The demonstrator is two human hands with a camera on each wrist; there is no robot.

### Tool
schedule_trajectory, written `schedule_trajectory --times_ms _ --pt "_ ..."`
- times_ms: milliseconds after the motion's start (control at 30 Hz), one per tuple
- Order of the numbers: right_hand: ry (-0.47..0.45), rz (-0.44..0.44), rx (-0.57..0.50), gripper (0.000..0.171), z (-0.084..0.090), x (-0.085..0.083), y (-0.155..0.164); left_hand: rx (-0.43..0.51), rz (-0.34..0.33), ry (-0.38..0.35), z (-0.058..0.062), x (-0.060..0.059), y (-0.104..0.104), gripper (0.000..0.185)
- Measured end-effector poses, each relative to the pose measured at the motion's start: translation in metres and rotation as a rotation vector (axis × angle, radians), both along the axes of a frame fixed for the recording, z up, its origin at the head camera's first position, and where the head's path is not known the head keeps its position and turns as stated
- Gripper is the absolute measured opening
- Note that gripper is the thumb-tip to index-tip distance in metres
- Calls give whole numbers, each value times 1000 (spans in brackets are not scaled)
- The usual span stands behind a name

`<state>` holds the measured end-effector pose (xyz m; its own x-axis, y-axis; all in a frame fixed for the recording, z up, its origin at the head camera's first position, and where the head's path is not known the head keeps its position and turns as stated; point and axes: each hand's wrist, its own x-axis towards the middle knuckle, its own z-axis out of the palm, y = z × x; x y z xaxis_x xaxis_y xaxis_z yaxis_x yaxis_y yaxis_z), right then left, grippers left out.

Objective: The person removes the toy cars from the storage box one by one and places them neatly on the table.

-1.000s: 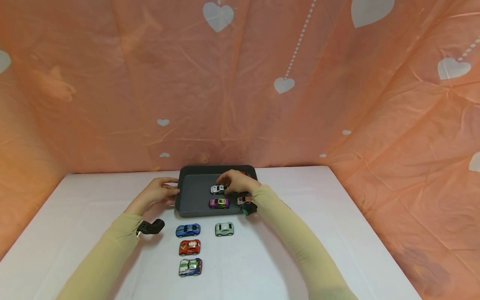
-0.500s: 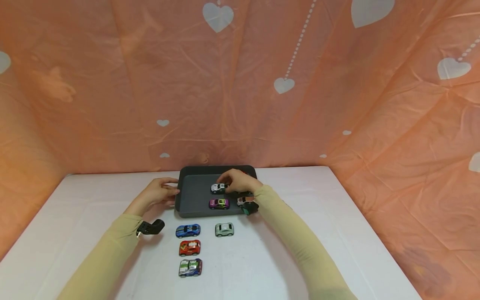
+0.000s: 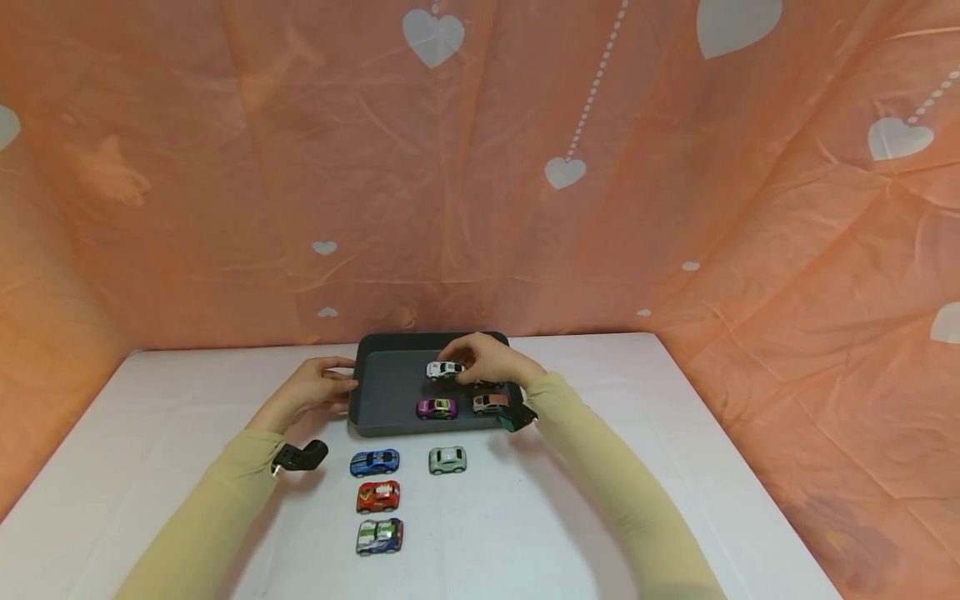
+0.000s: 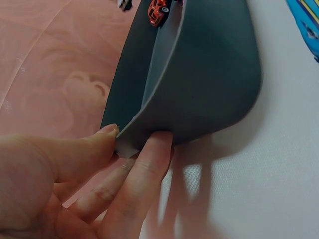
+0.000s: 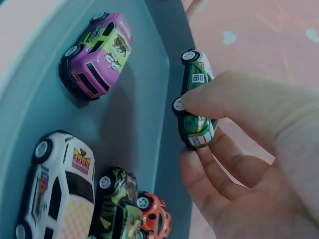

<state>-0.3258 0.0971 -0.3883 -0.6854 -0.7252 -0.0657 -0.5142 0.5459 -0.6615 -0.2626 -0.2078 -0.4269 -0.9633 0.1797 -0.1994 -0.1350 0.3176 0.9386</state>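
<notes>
Two hands are at work around the dark grey tray on the white tabletop. Your right hand pinches a small green-and-white toy car between thumb and fingers, lifted over the tray's interior near its far side; in the head view the same car shows white just left of your fingertips. Your left hand grips the tray's left rim, thumb inside the wall and a finger pressed against the outside, so it holds the tray.

Inside the tray sit a purple car near the front wall and a white-and-brown car just to its right. The right wrist view also shows a dark green car touching an orange one, both partly hidden in the head view by your hand.

On the tabletop in front of the tray stand four more cars: a blue car, a red car behind it toward you, a white-green-blue car nearest you, and a pale green car apart to the right.
</notes>
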Motion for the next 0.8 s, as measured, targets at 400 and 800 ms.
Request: schedule_trajectory --times_ms 400,800 --pt "-4 60 -62 40 13 37 21 -11 -13 14 0 0 0 50" --pt "92 127 -99 41 -4 90 32 -17 -8 10 1 0 0 50"
